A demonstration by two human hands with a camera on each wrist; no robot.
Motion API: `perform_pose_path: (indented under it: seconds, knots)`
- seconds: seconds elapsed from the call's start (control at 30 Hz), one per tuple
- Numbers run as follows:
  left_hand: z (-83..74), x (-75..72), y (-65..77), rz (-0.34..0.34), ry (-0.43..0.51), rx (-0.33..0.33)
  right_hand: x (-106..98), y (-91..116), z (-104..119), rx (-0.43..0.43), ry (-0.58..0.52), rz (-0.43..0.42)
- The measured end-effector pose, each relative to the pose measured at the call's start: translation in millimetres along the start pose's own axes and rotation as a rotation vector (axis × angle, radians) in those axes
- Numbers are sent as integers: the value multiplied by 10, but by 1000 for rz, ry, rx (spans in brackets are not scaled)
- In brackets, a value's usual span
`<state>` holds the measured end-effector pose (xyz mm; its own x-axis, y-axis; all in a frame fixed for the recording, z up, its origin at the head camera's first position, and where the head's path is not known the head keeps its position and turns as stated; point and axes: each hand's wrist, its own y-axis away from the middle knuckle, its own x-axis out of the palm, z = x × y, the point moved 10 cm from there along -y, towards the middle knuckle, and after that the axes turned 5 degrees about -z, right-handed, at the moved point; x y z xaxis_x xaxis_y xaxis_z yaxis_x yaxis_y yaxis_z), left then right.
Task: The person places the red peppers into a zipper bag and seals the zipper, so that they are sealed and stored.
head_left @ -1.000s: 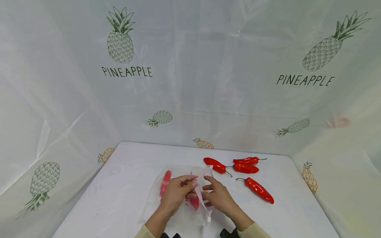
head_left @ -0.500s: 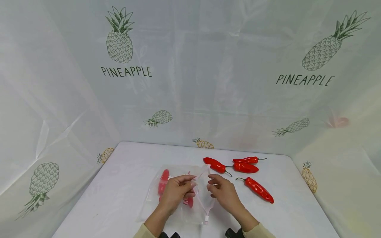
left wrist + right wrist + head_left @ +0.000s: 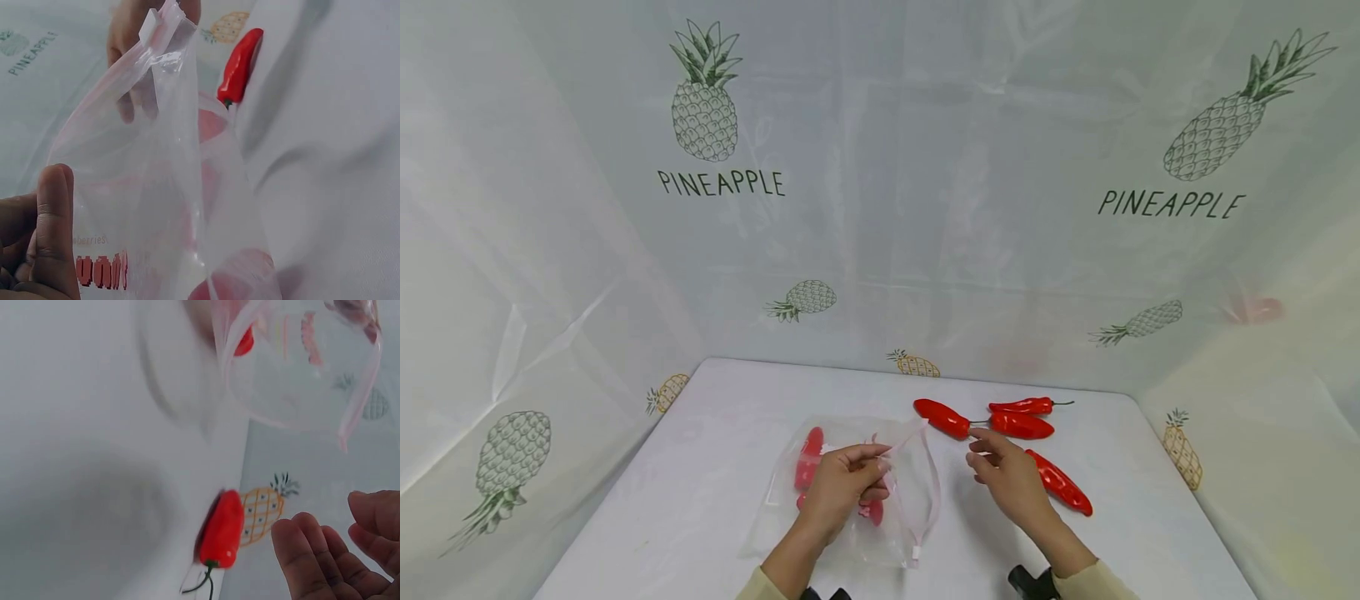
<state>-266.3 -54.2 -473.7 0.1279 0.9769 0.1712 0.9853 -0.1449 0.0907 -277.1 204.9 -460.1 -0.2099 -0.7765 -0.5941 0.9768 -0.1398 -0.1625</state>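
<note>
My left hand [image 3: 842,485] pinches the upper edge of a clear zip bag [image 3: 786,517] with a pink rim. The bag's mouth gapes toward the right, and its white slider [image 3: 916,553] sits at the near end of the rim. Through the plastic show a red pepper [image 3: 808,458] and other red shapes, partly behind the hand. My right hand [image 3: 1011,479] is empty, fingers loosely bent, right of the bag. Its fingertips overlap the stem end of a red chili pepper [image 3: 942,417]; its back covers the stem of another chili pepper [image 3: 1062,485].
Two more red chili peppers, a plump one [image 3: 1021,425] and a thinner one [image 3: 1026,405], lie near the back of the white table [image 3: 700,467]. A pineapple-print sheet [image 3: 925,208] hangs behind and along both sides.
My right hand has let go of the bag's rim and moved right, toward the peppers. The bag's mouth has spread wider. My left hand keeps its pinch in nearly the same place.
</note>
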Motion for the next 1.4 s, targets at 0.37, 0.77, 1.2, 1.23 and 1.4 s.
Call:
perform_pose_path:
  seconds: [0.37, 0.77, 1.2, 1.23, 1.4]
  knots:
    - [-5, -14, 20, -3, -5, 0, -415, -128, -340, -23, 117, -12]
    - [-1, -35, 20, -9, -7, 3, -723, -292, -843, 21, 207, 57]
    - [3, -55, 15, -13, -4, 2, -766, -365, -1421, 165, 167, 137]
    - [6, -57, 15, -14, -4, 2, -757, -365, -1441, 174, 162, 144]
    - [20, -66, 11, -20, -9, -3, -709, -373, -1498, 177, 160, 156]
